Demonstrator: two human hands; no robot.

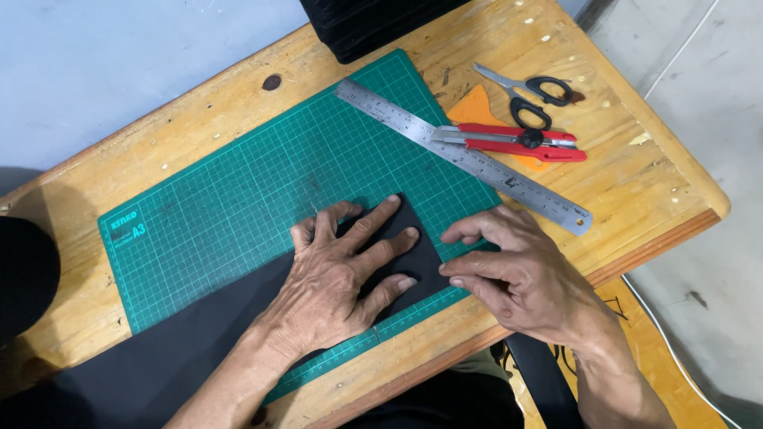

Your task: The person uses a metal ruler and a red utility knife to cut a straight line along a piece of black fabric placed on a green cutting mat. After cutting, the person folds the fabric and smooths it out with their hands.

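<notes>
My left hand (338,274) lies flat with fingers spread on a black sheet of material (159,349) that stretches from the lower left across a green cutting mat (238,191). My right hand (517,274) rests at the sheet's right end, its fingertips touching the edge near the mat's corner. Neither hand grips anything. A long steel ruler (461,155) lies diagonally just beyond my right hand.
A red utility knife (517,141) lies across the ruler on an orange scrap (477,107). Black-handled scissors (532,91) sit behind it. A stack of black material (366,24) stands at the wooden table's (636,183) far edge. A dark round object (24,270) is at left.
</notes>
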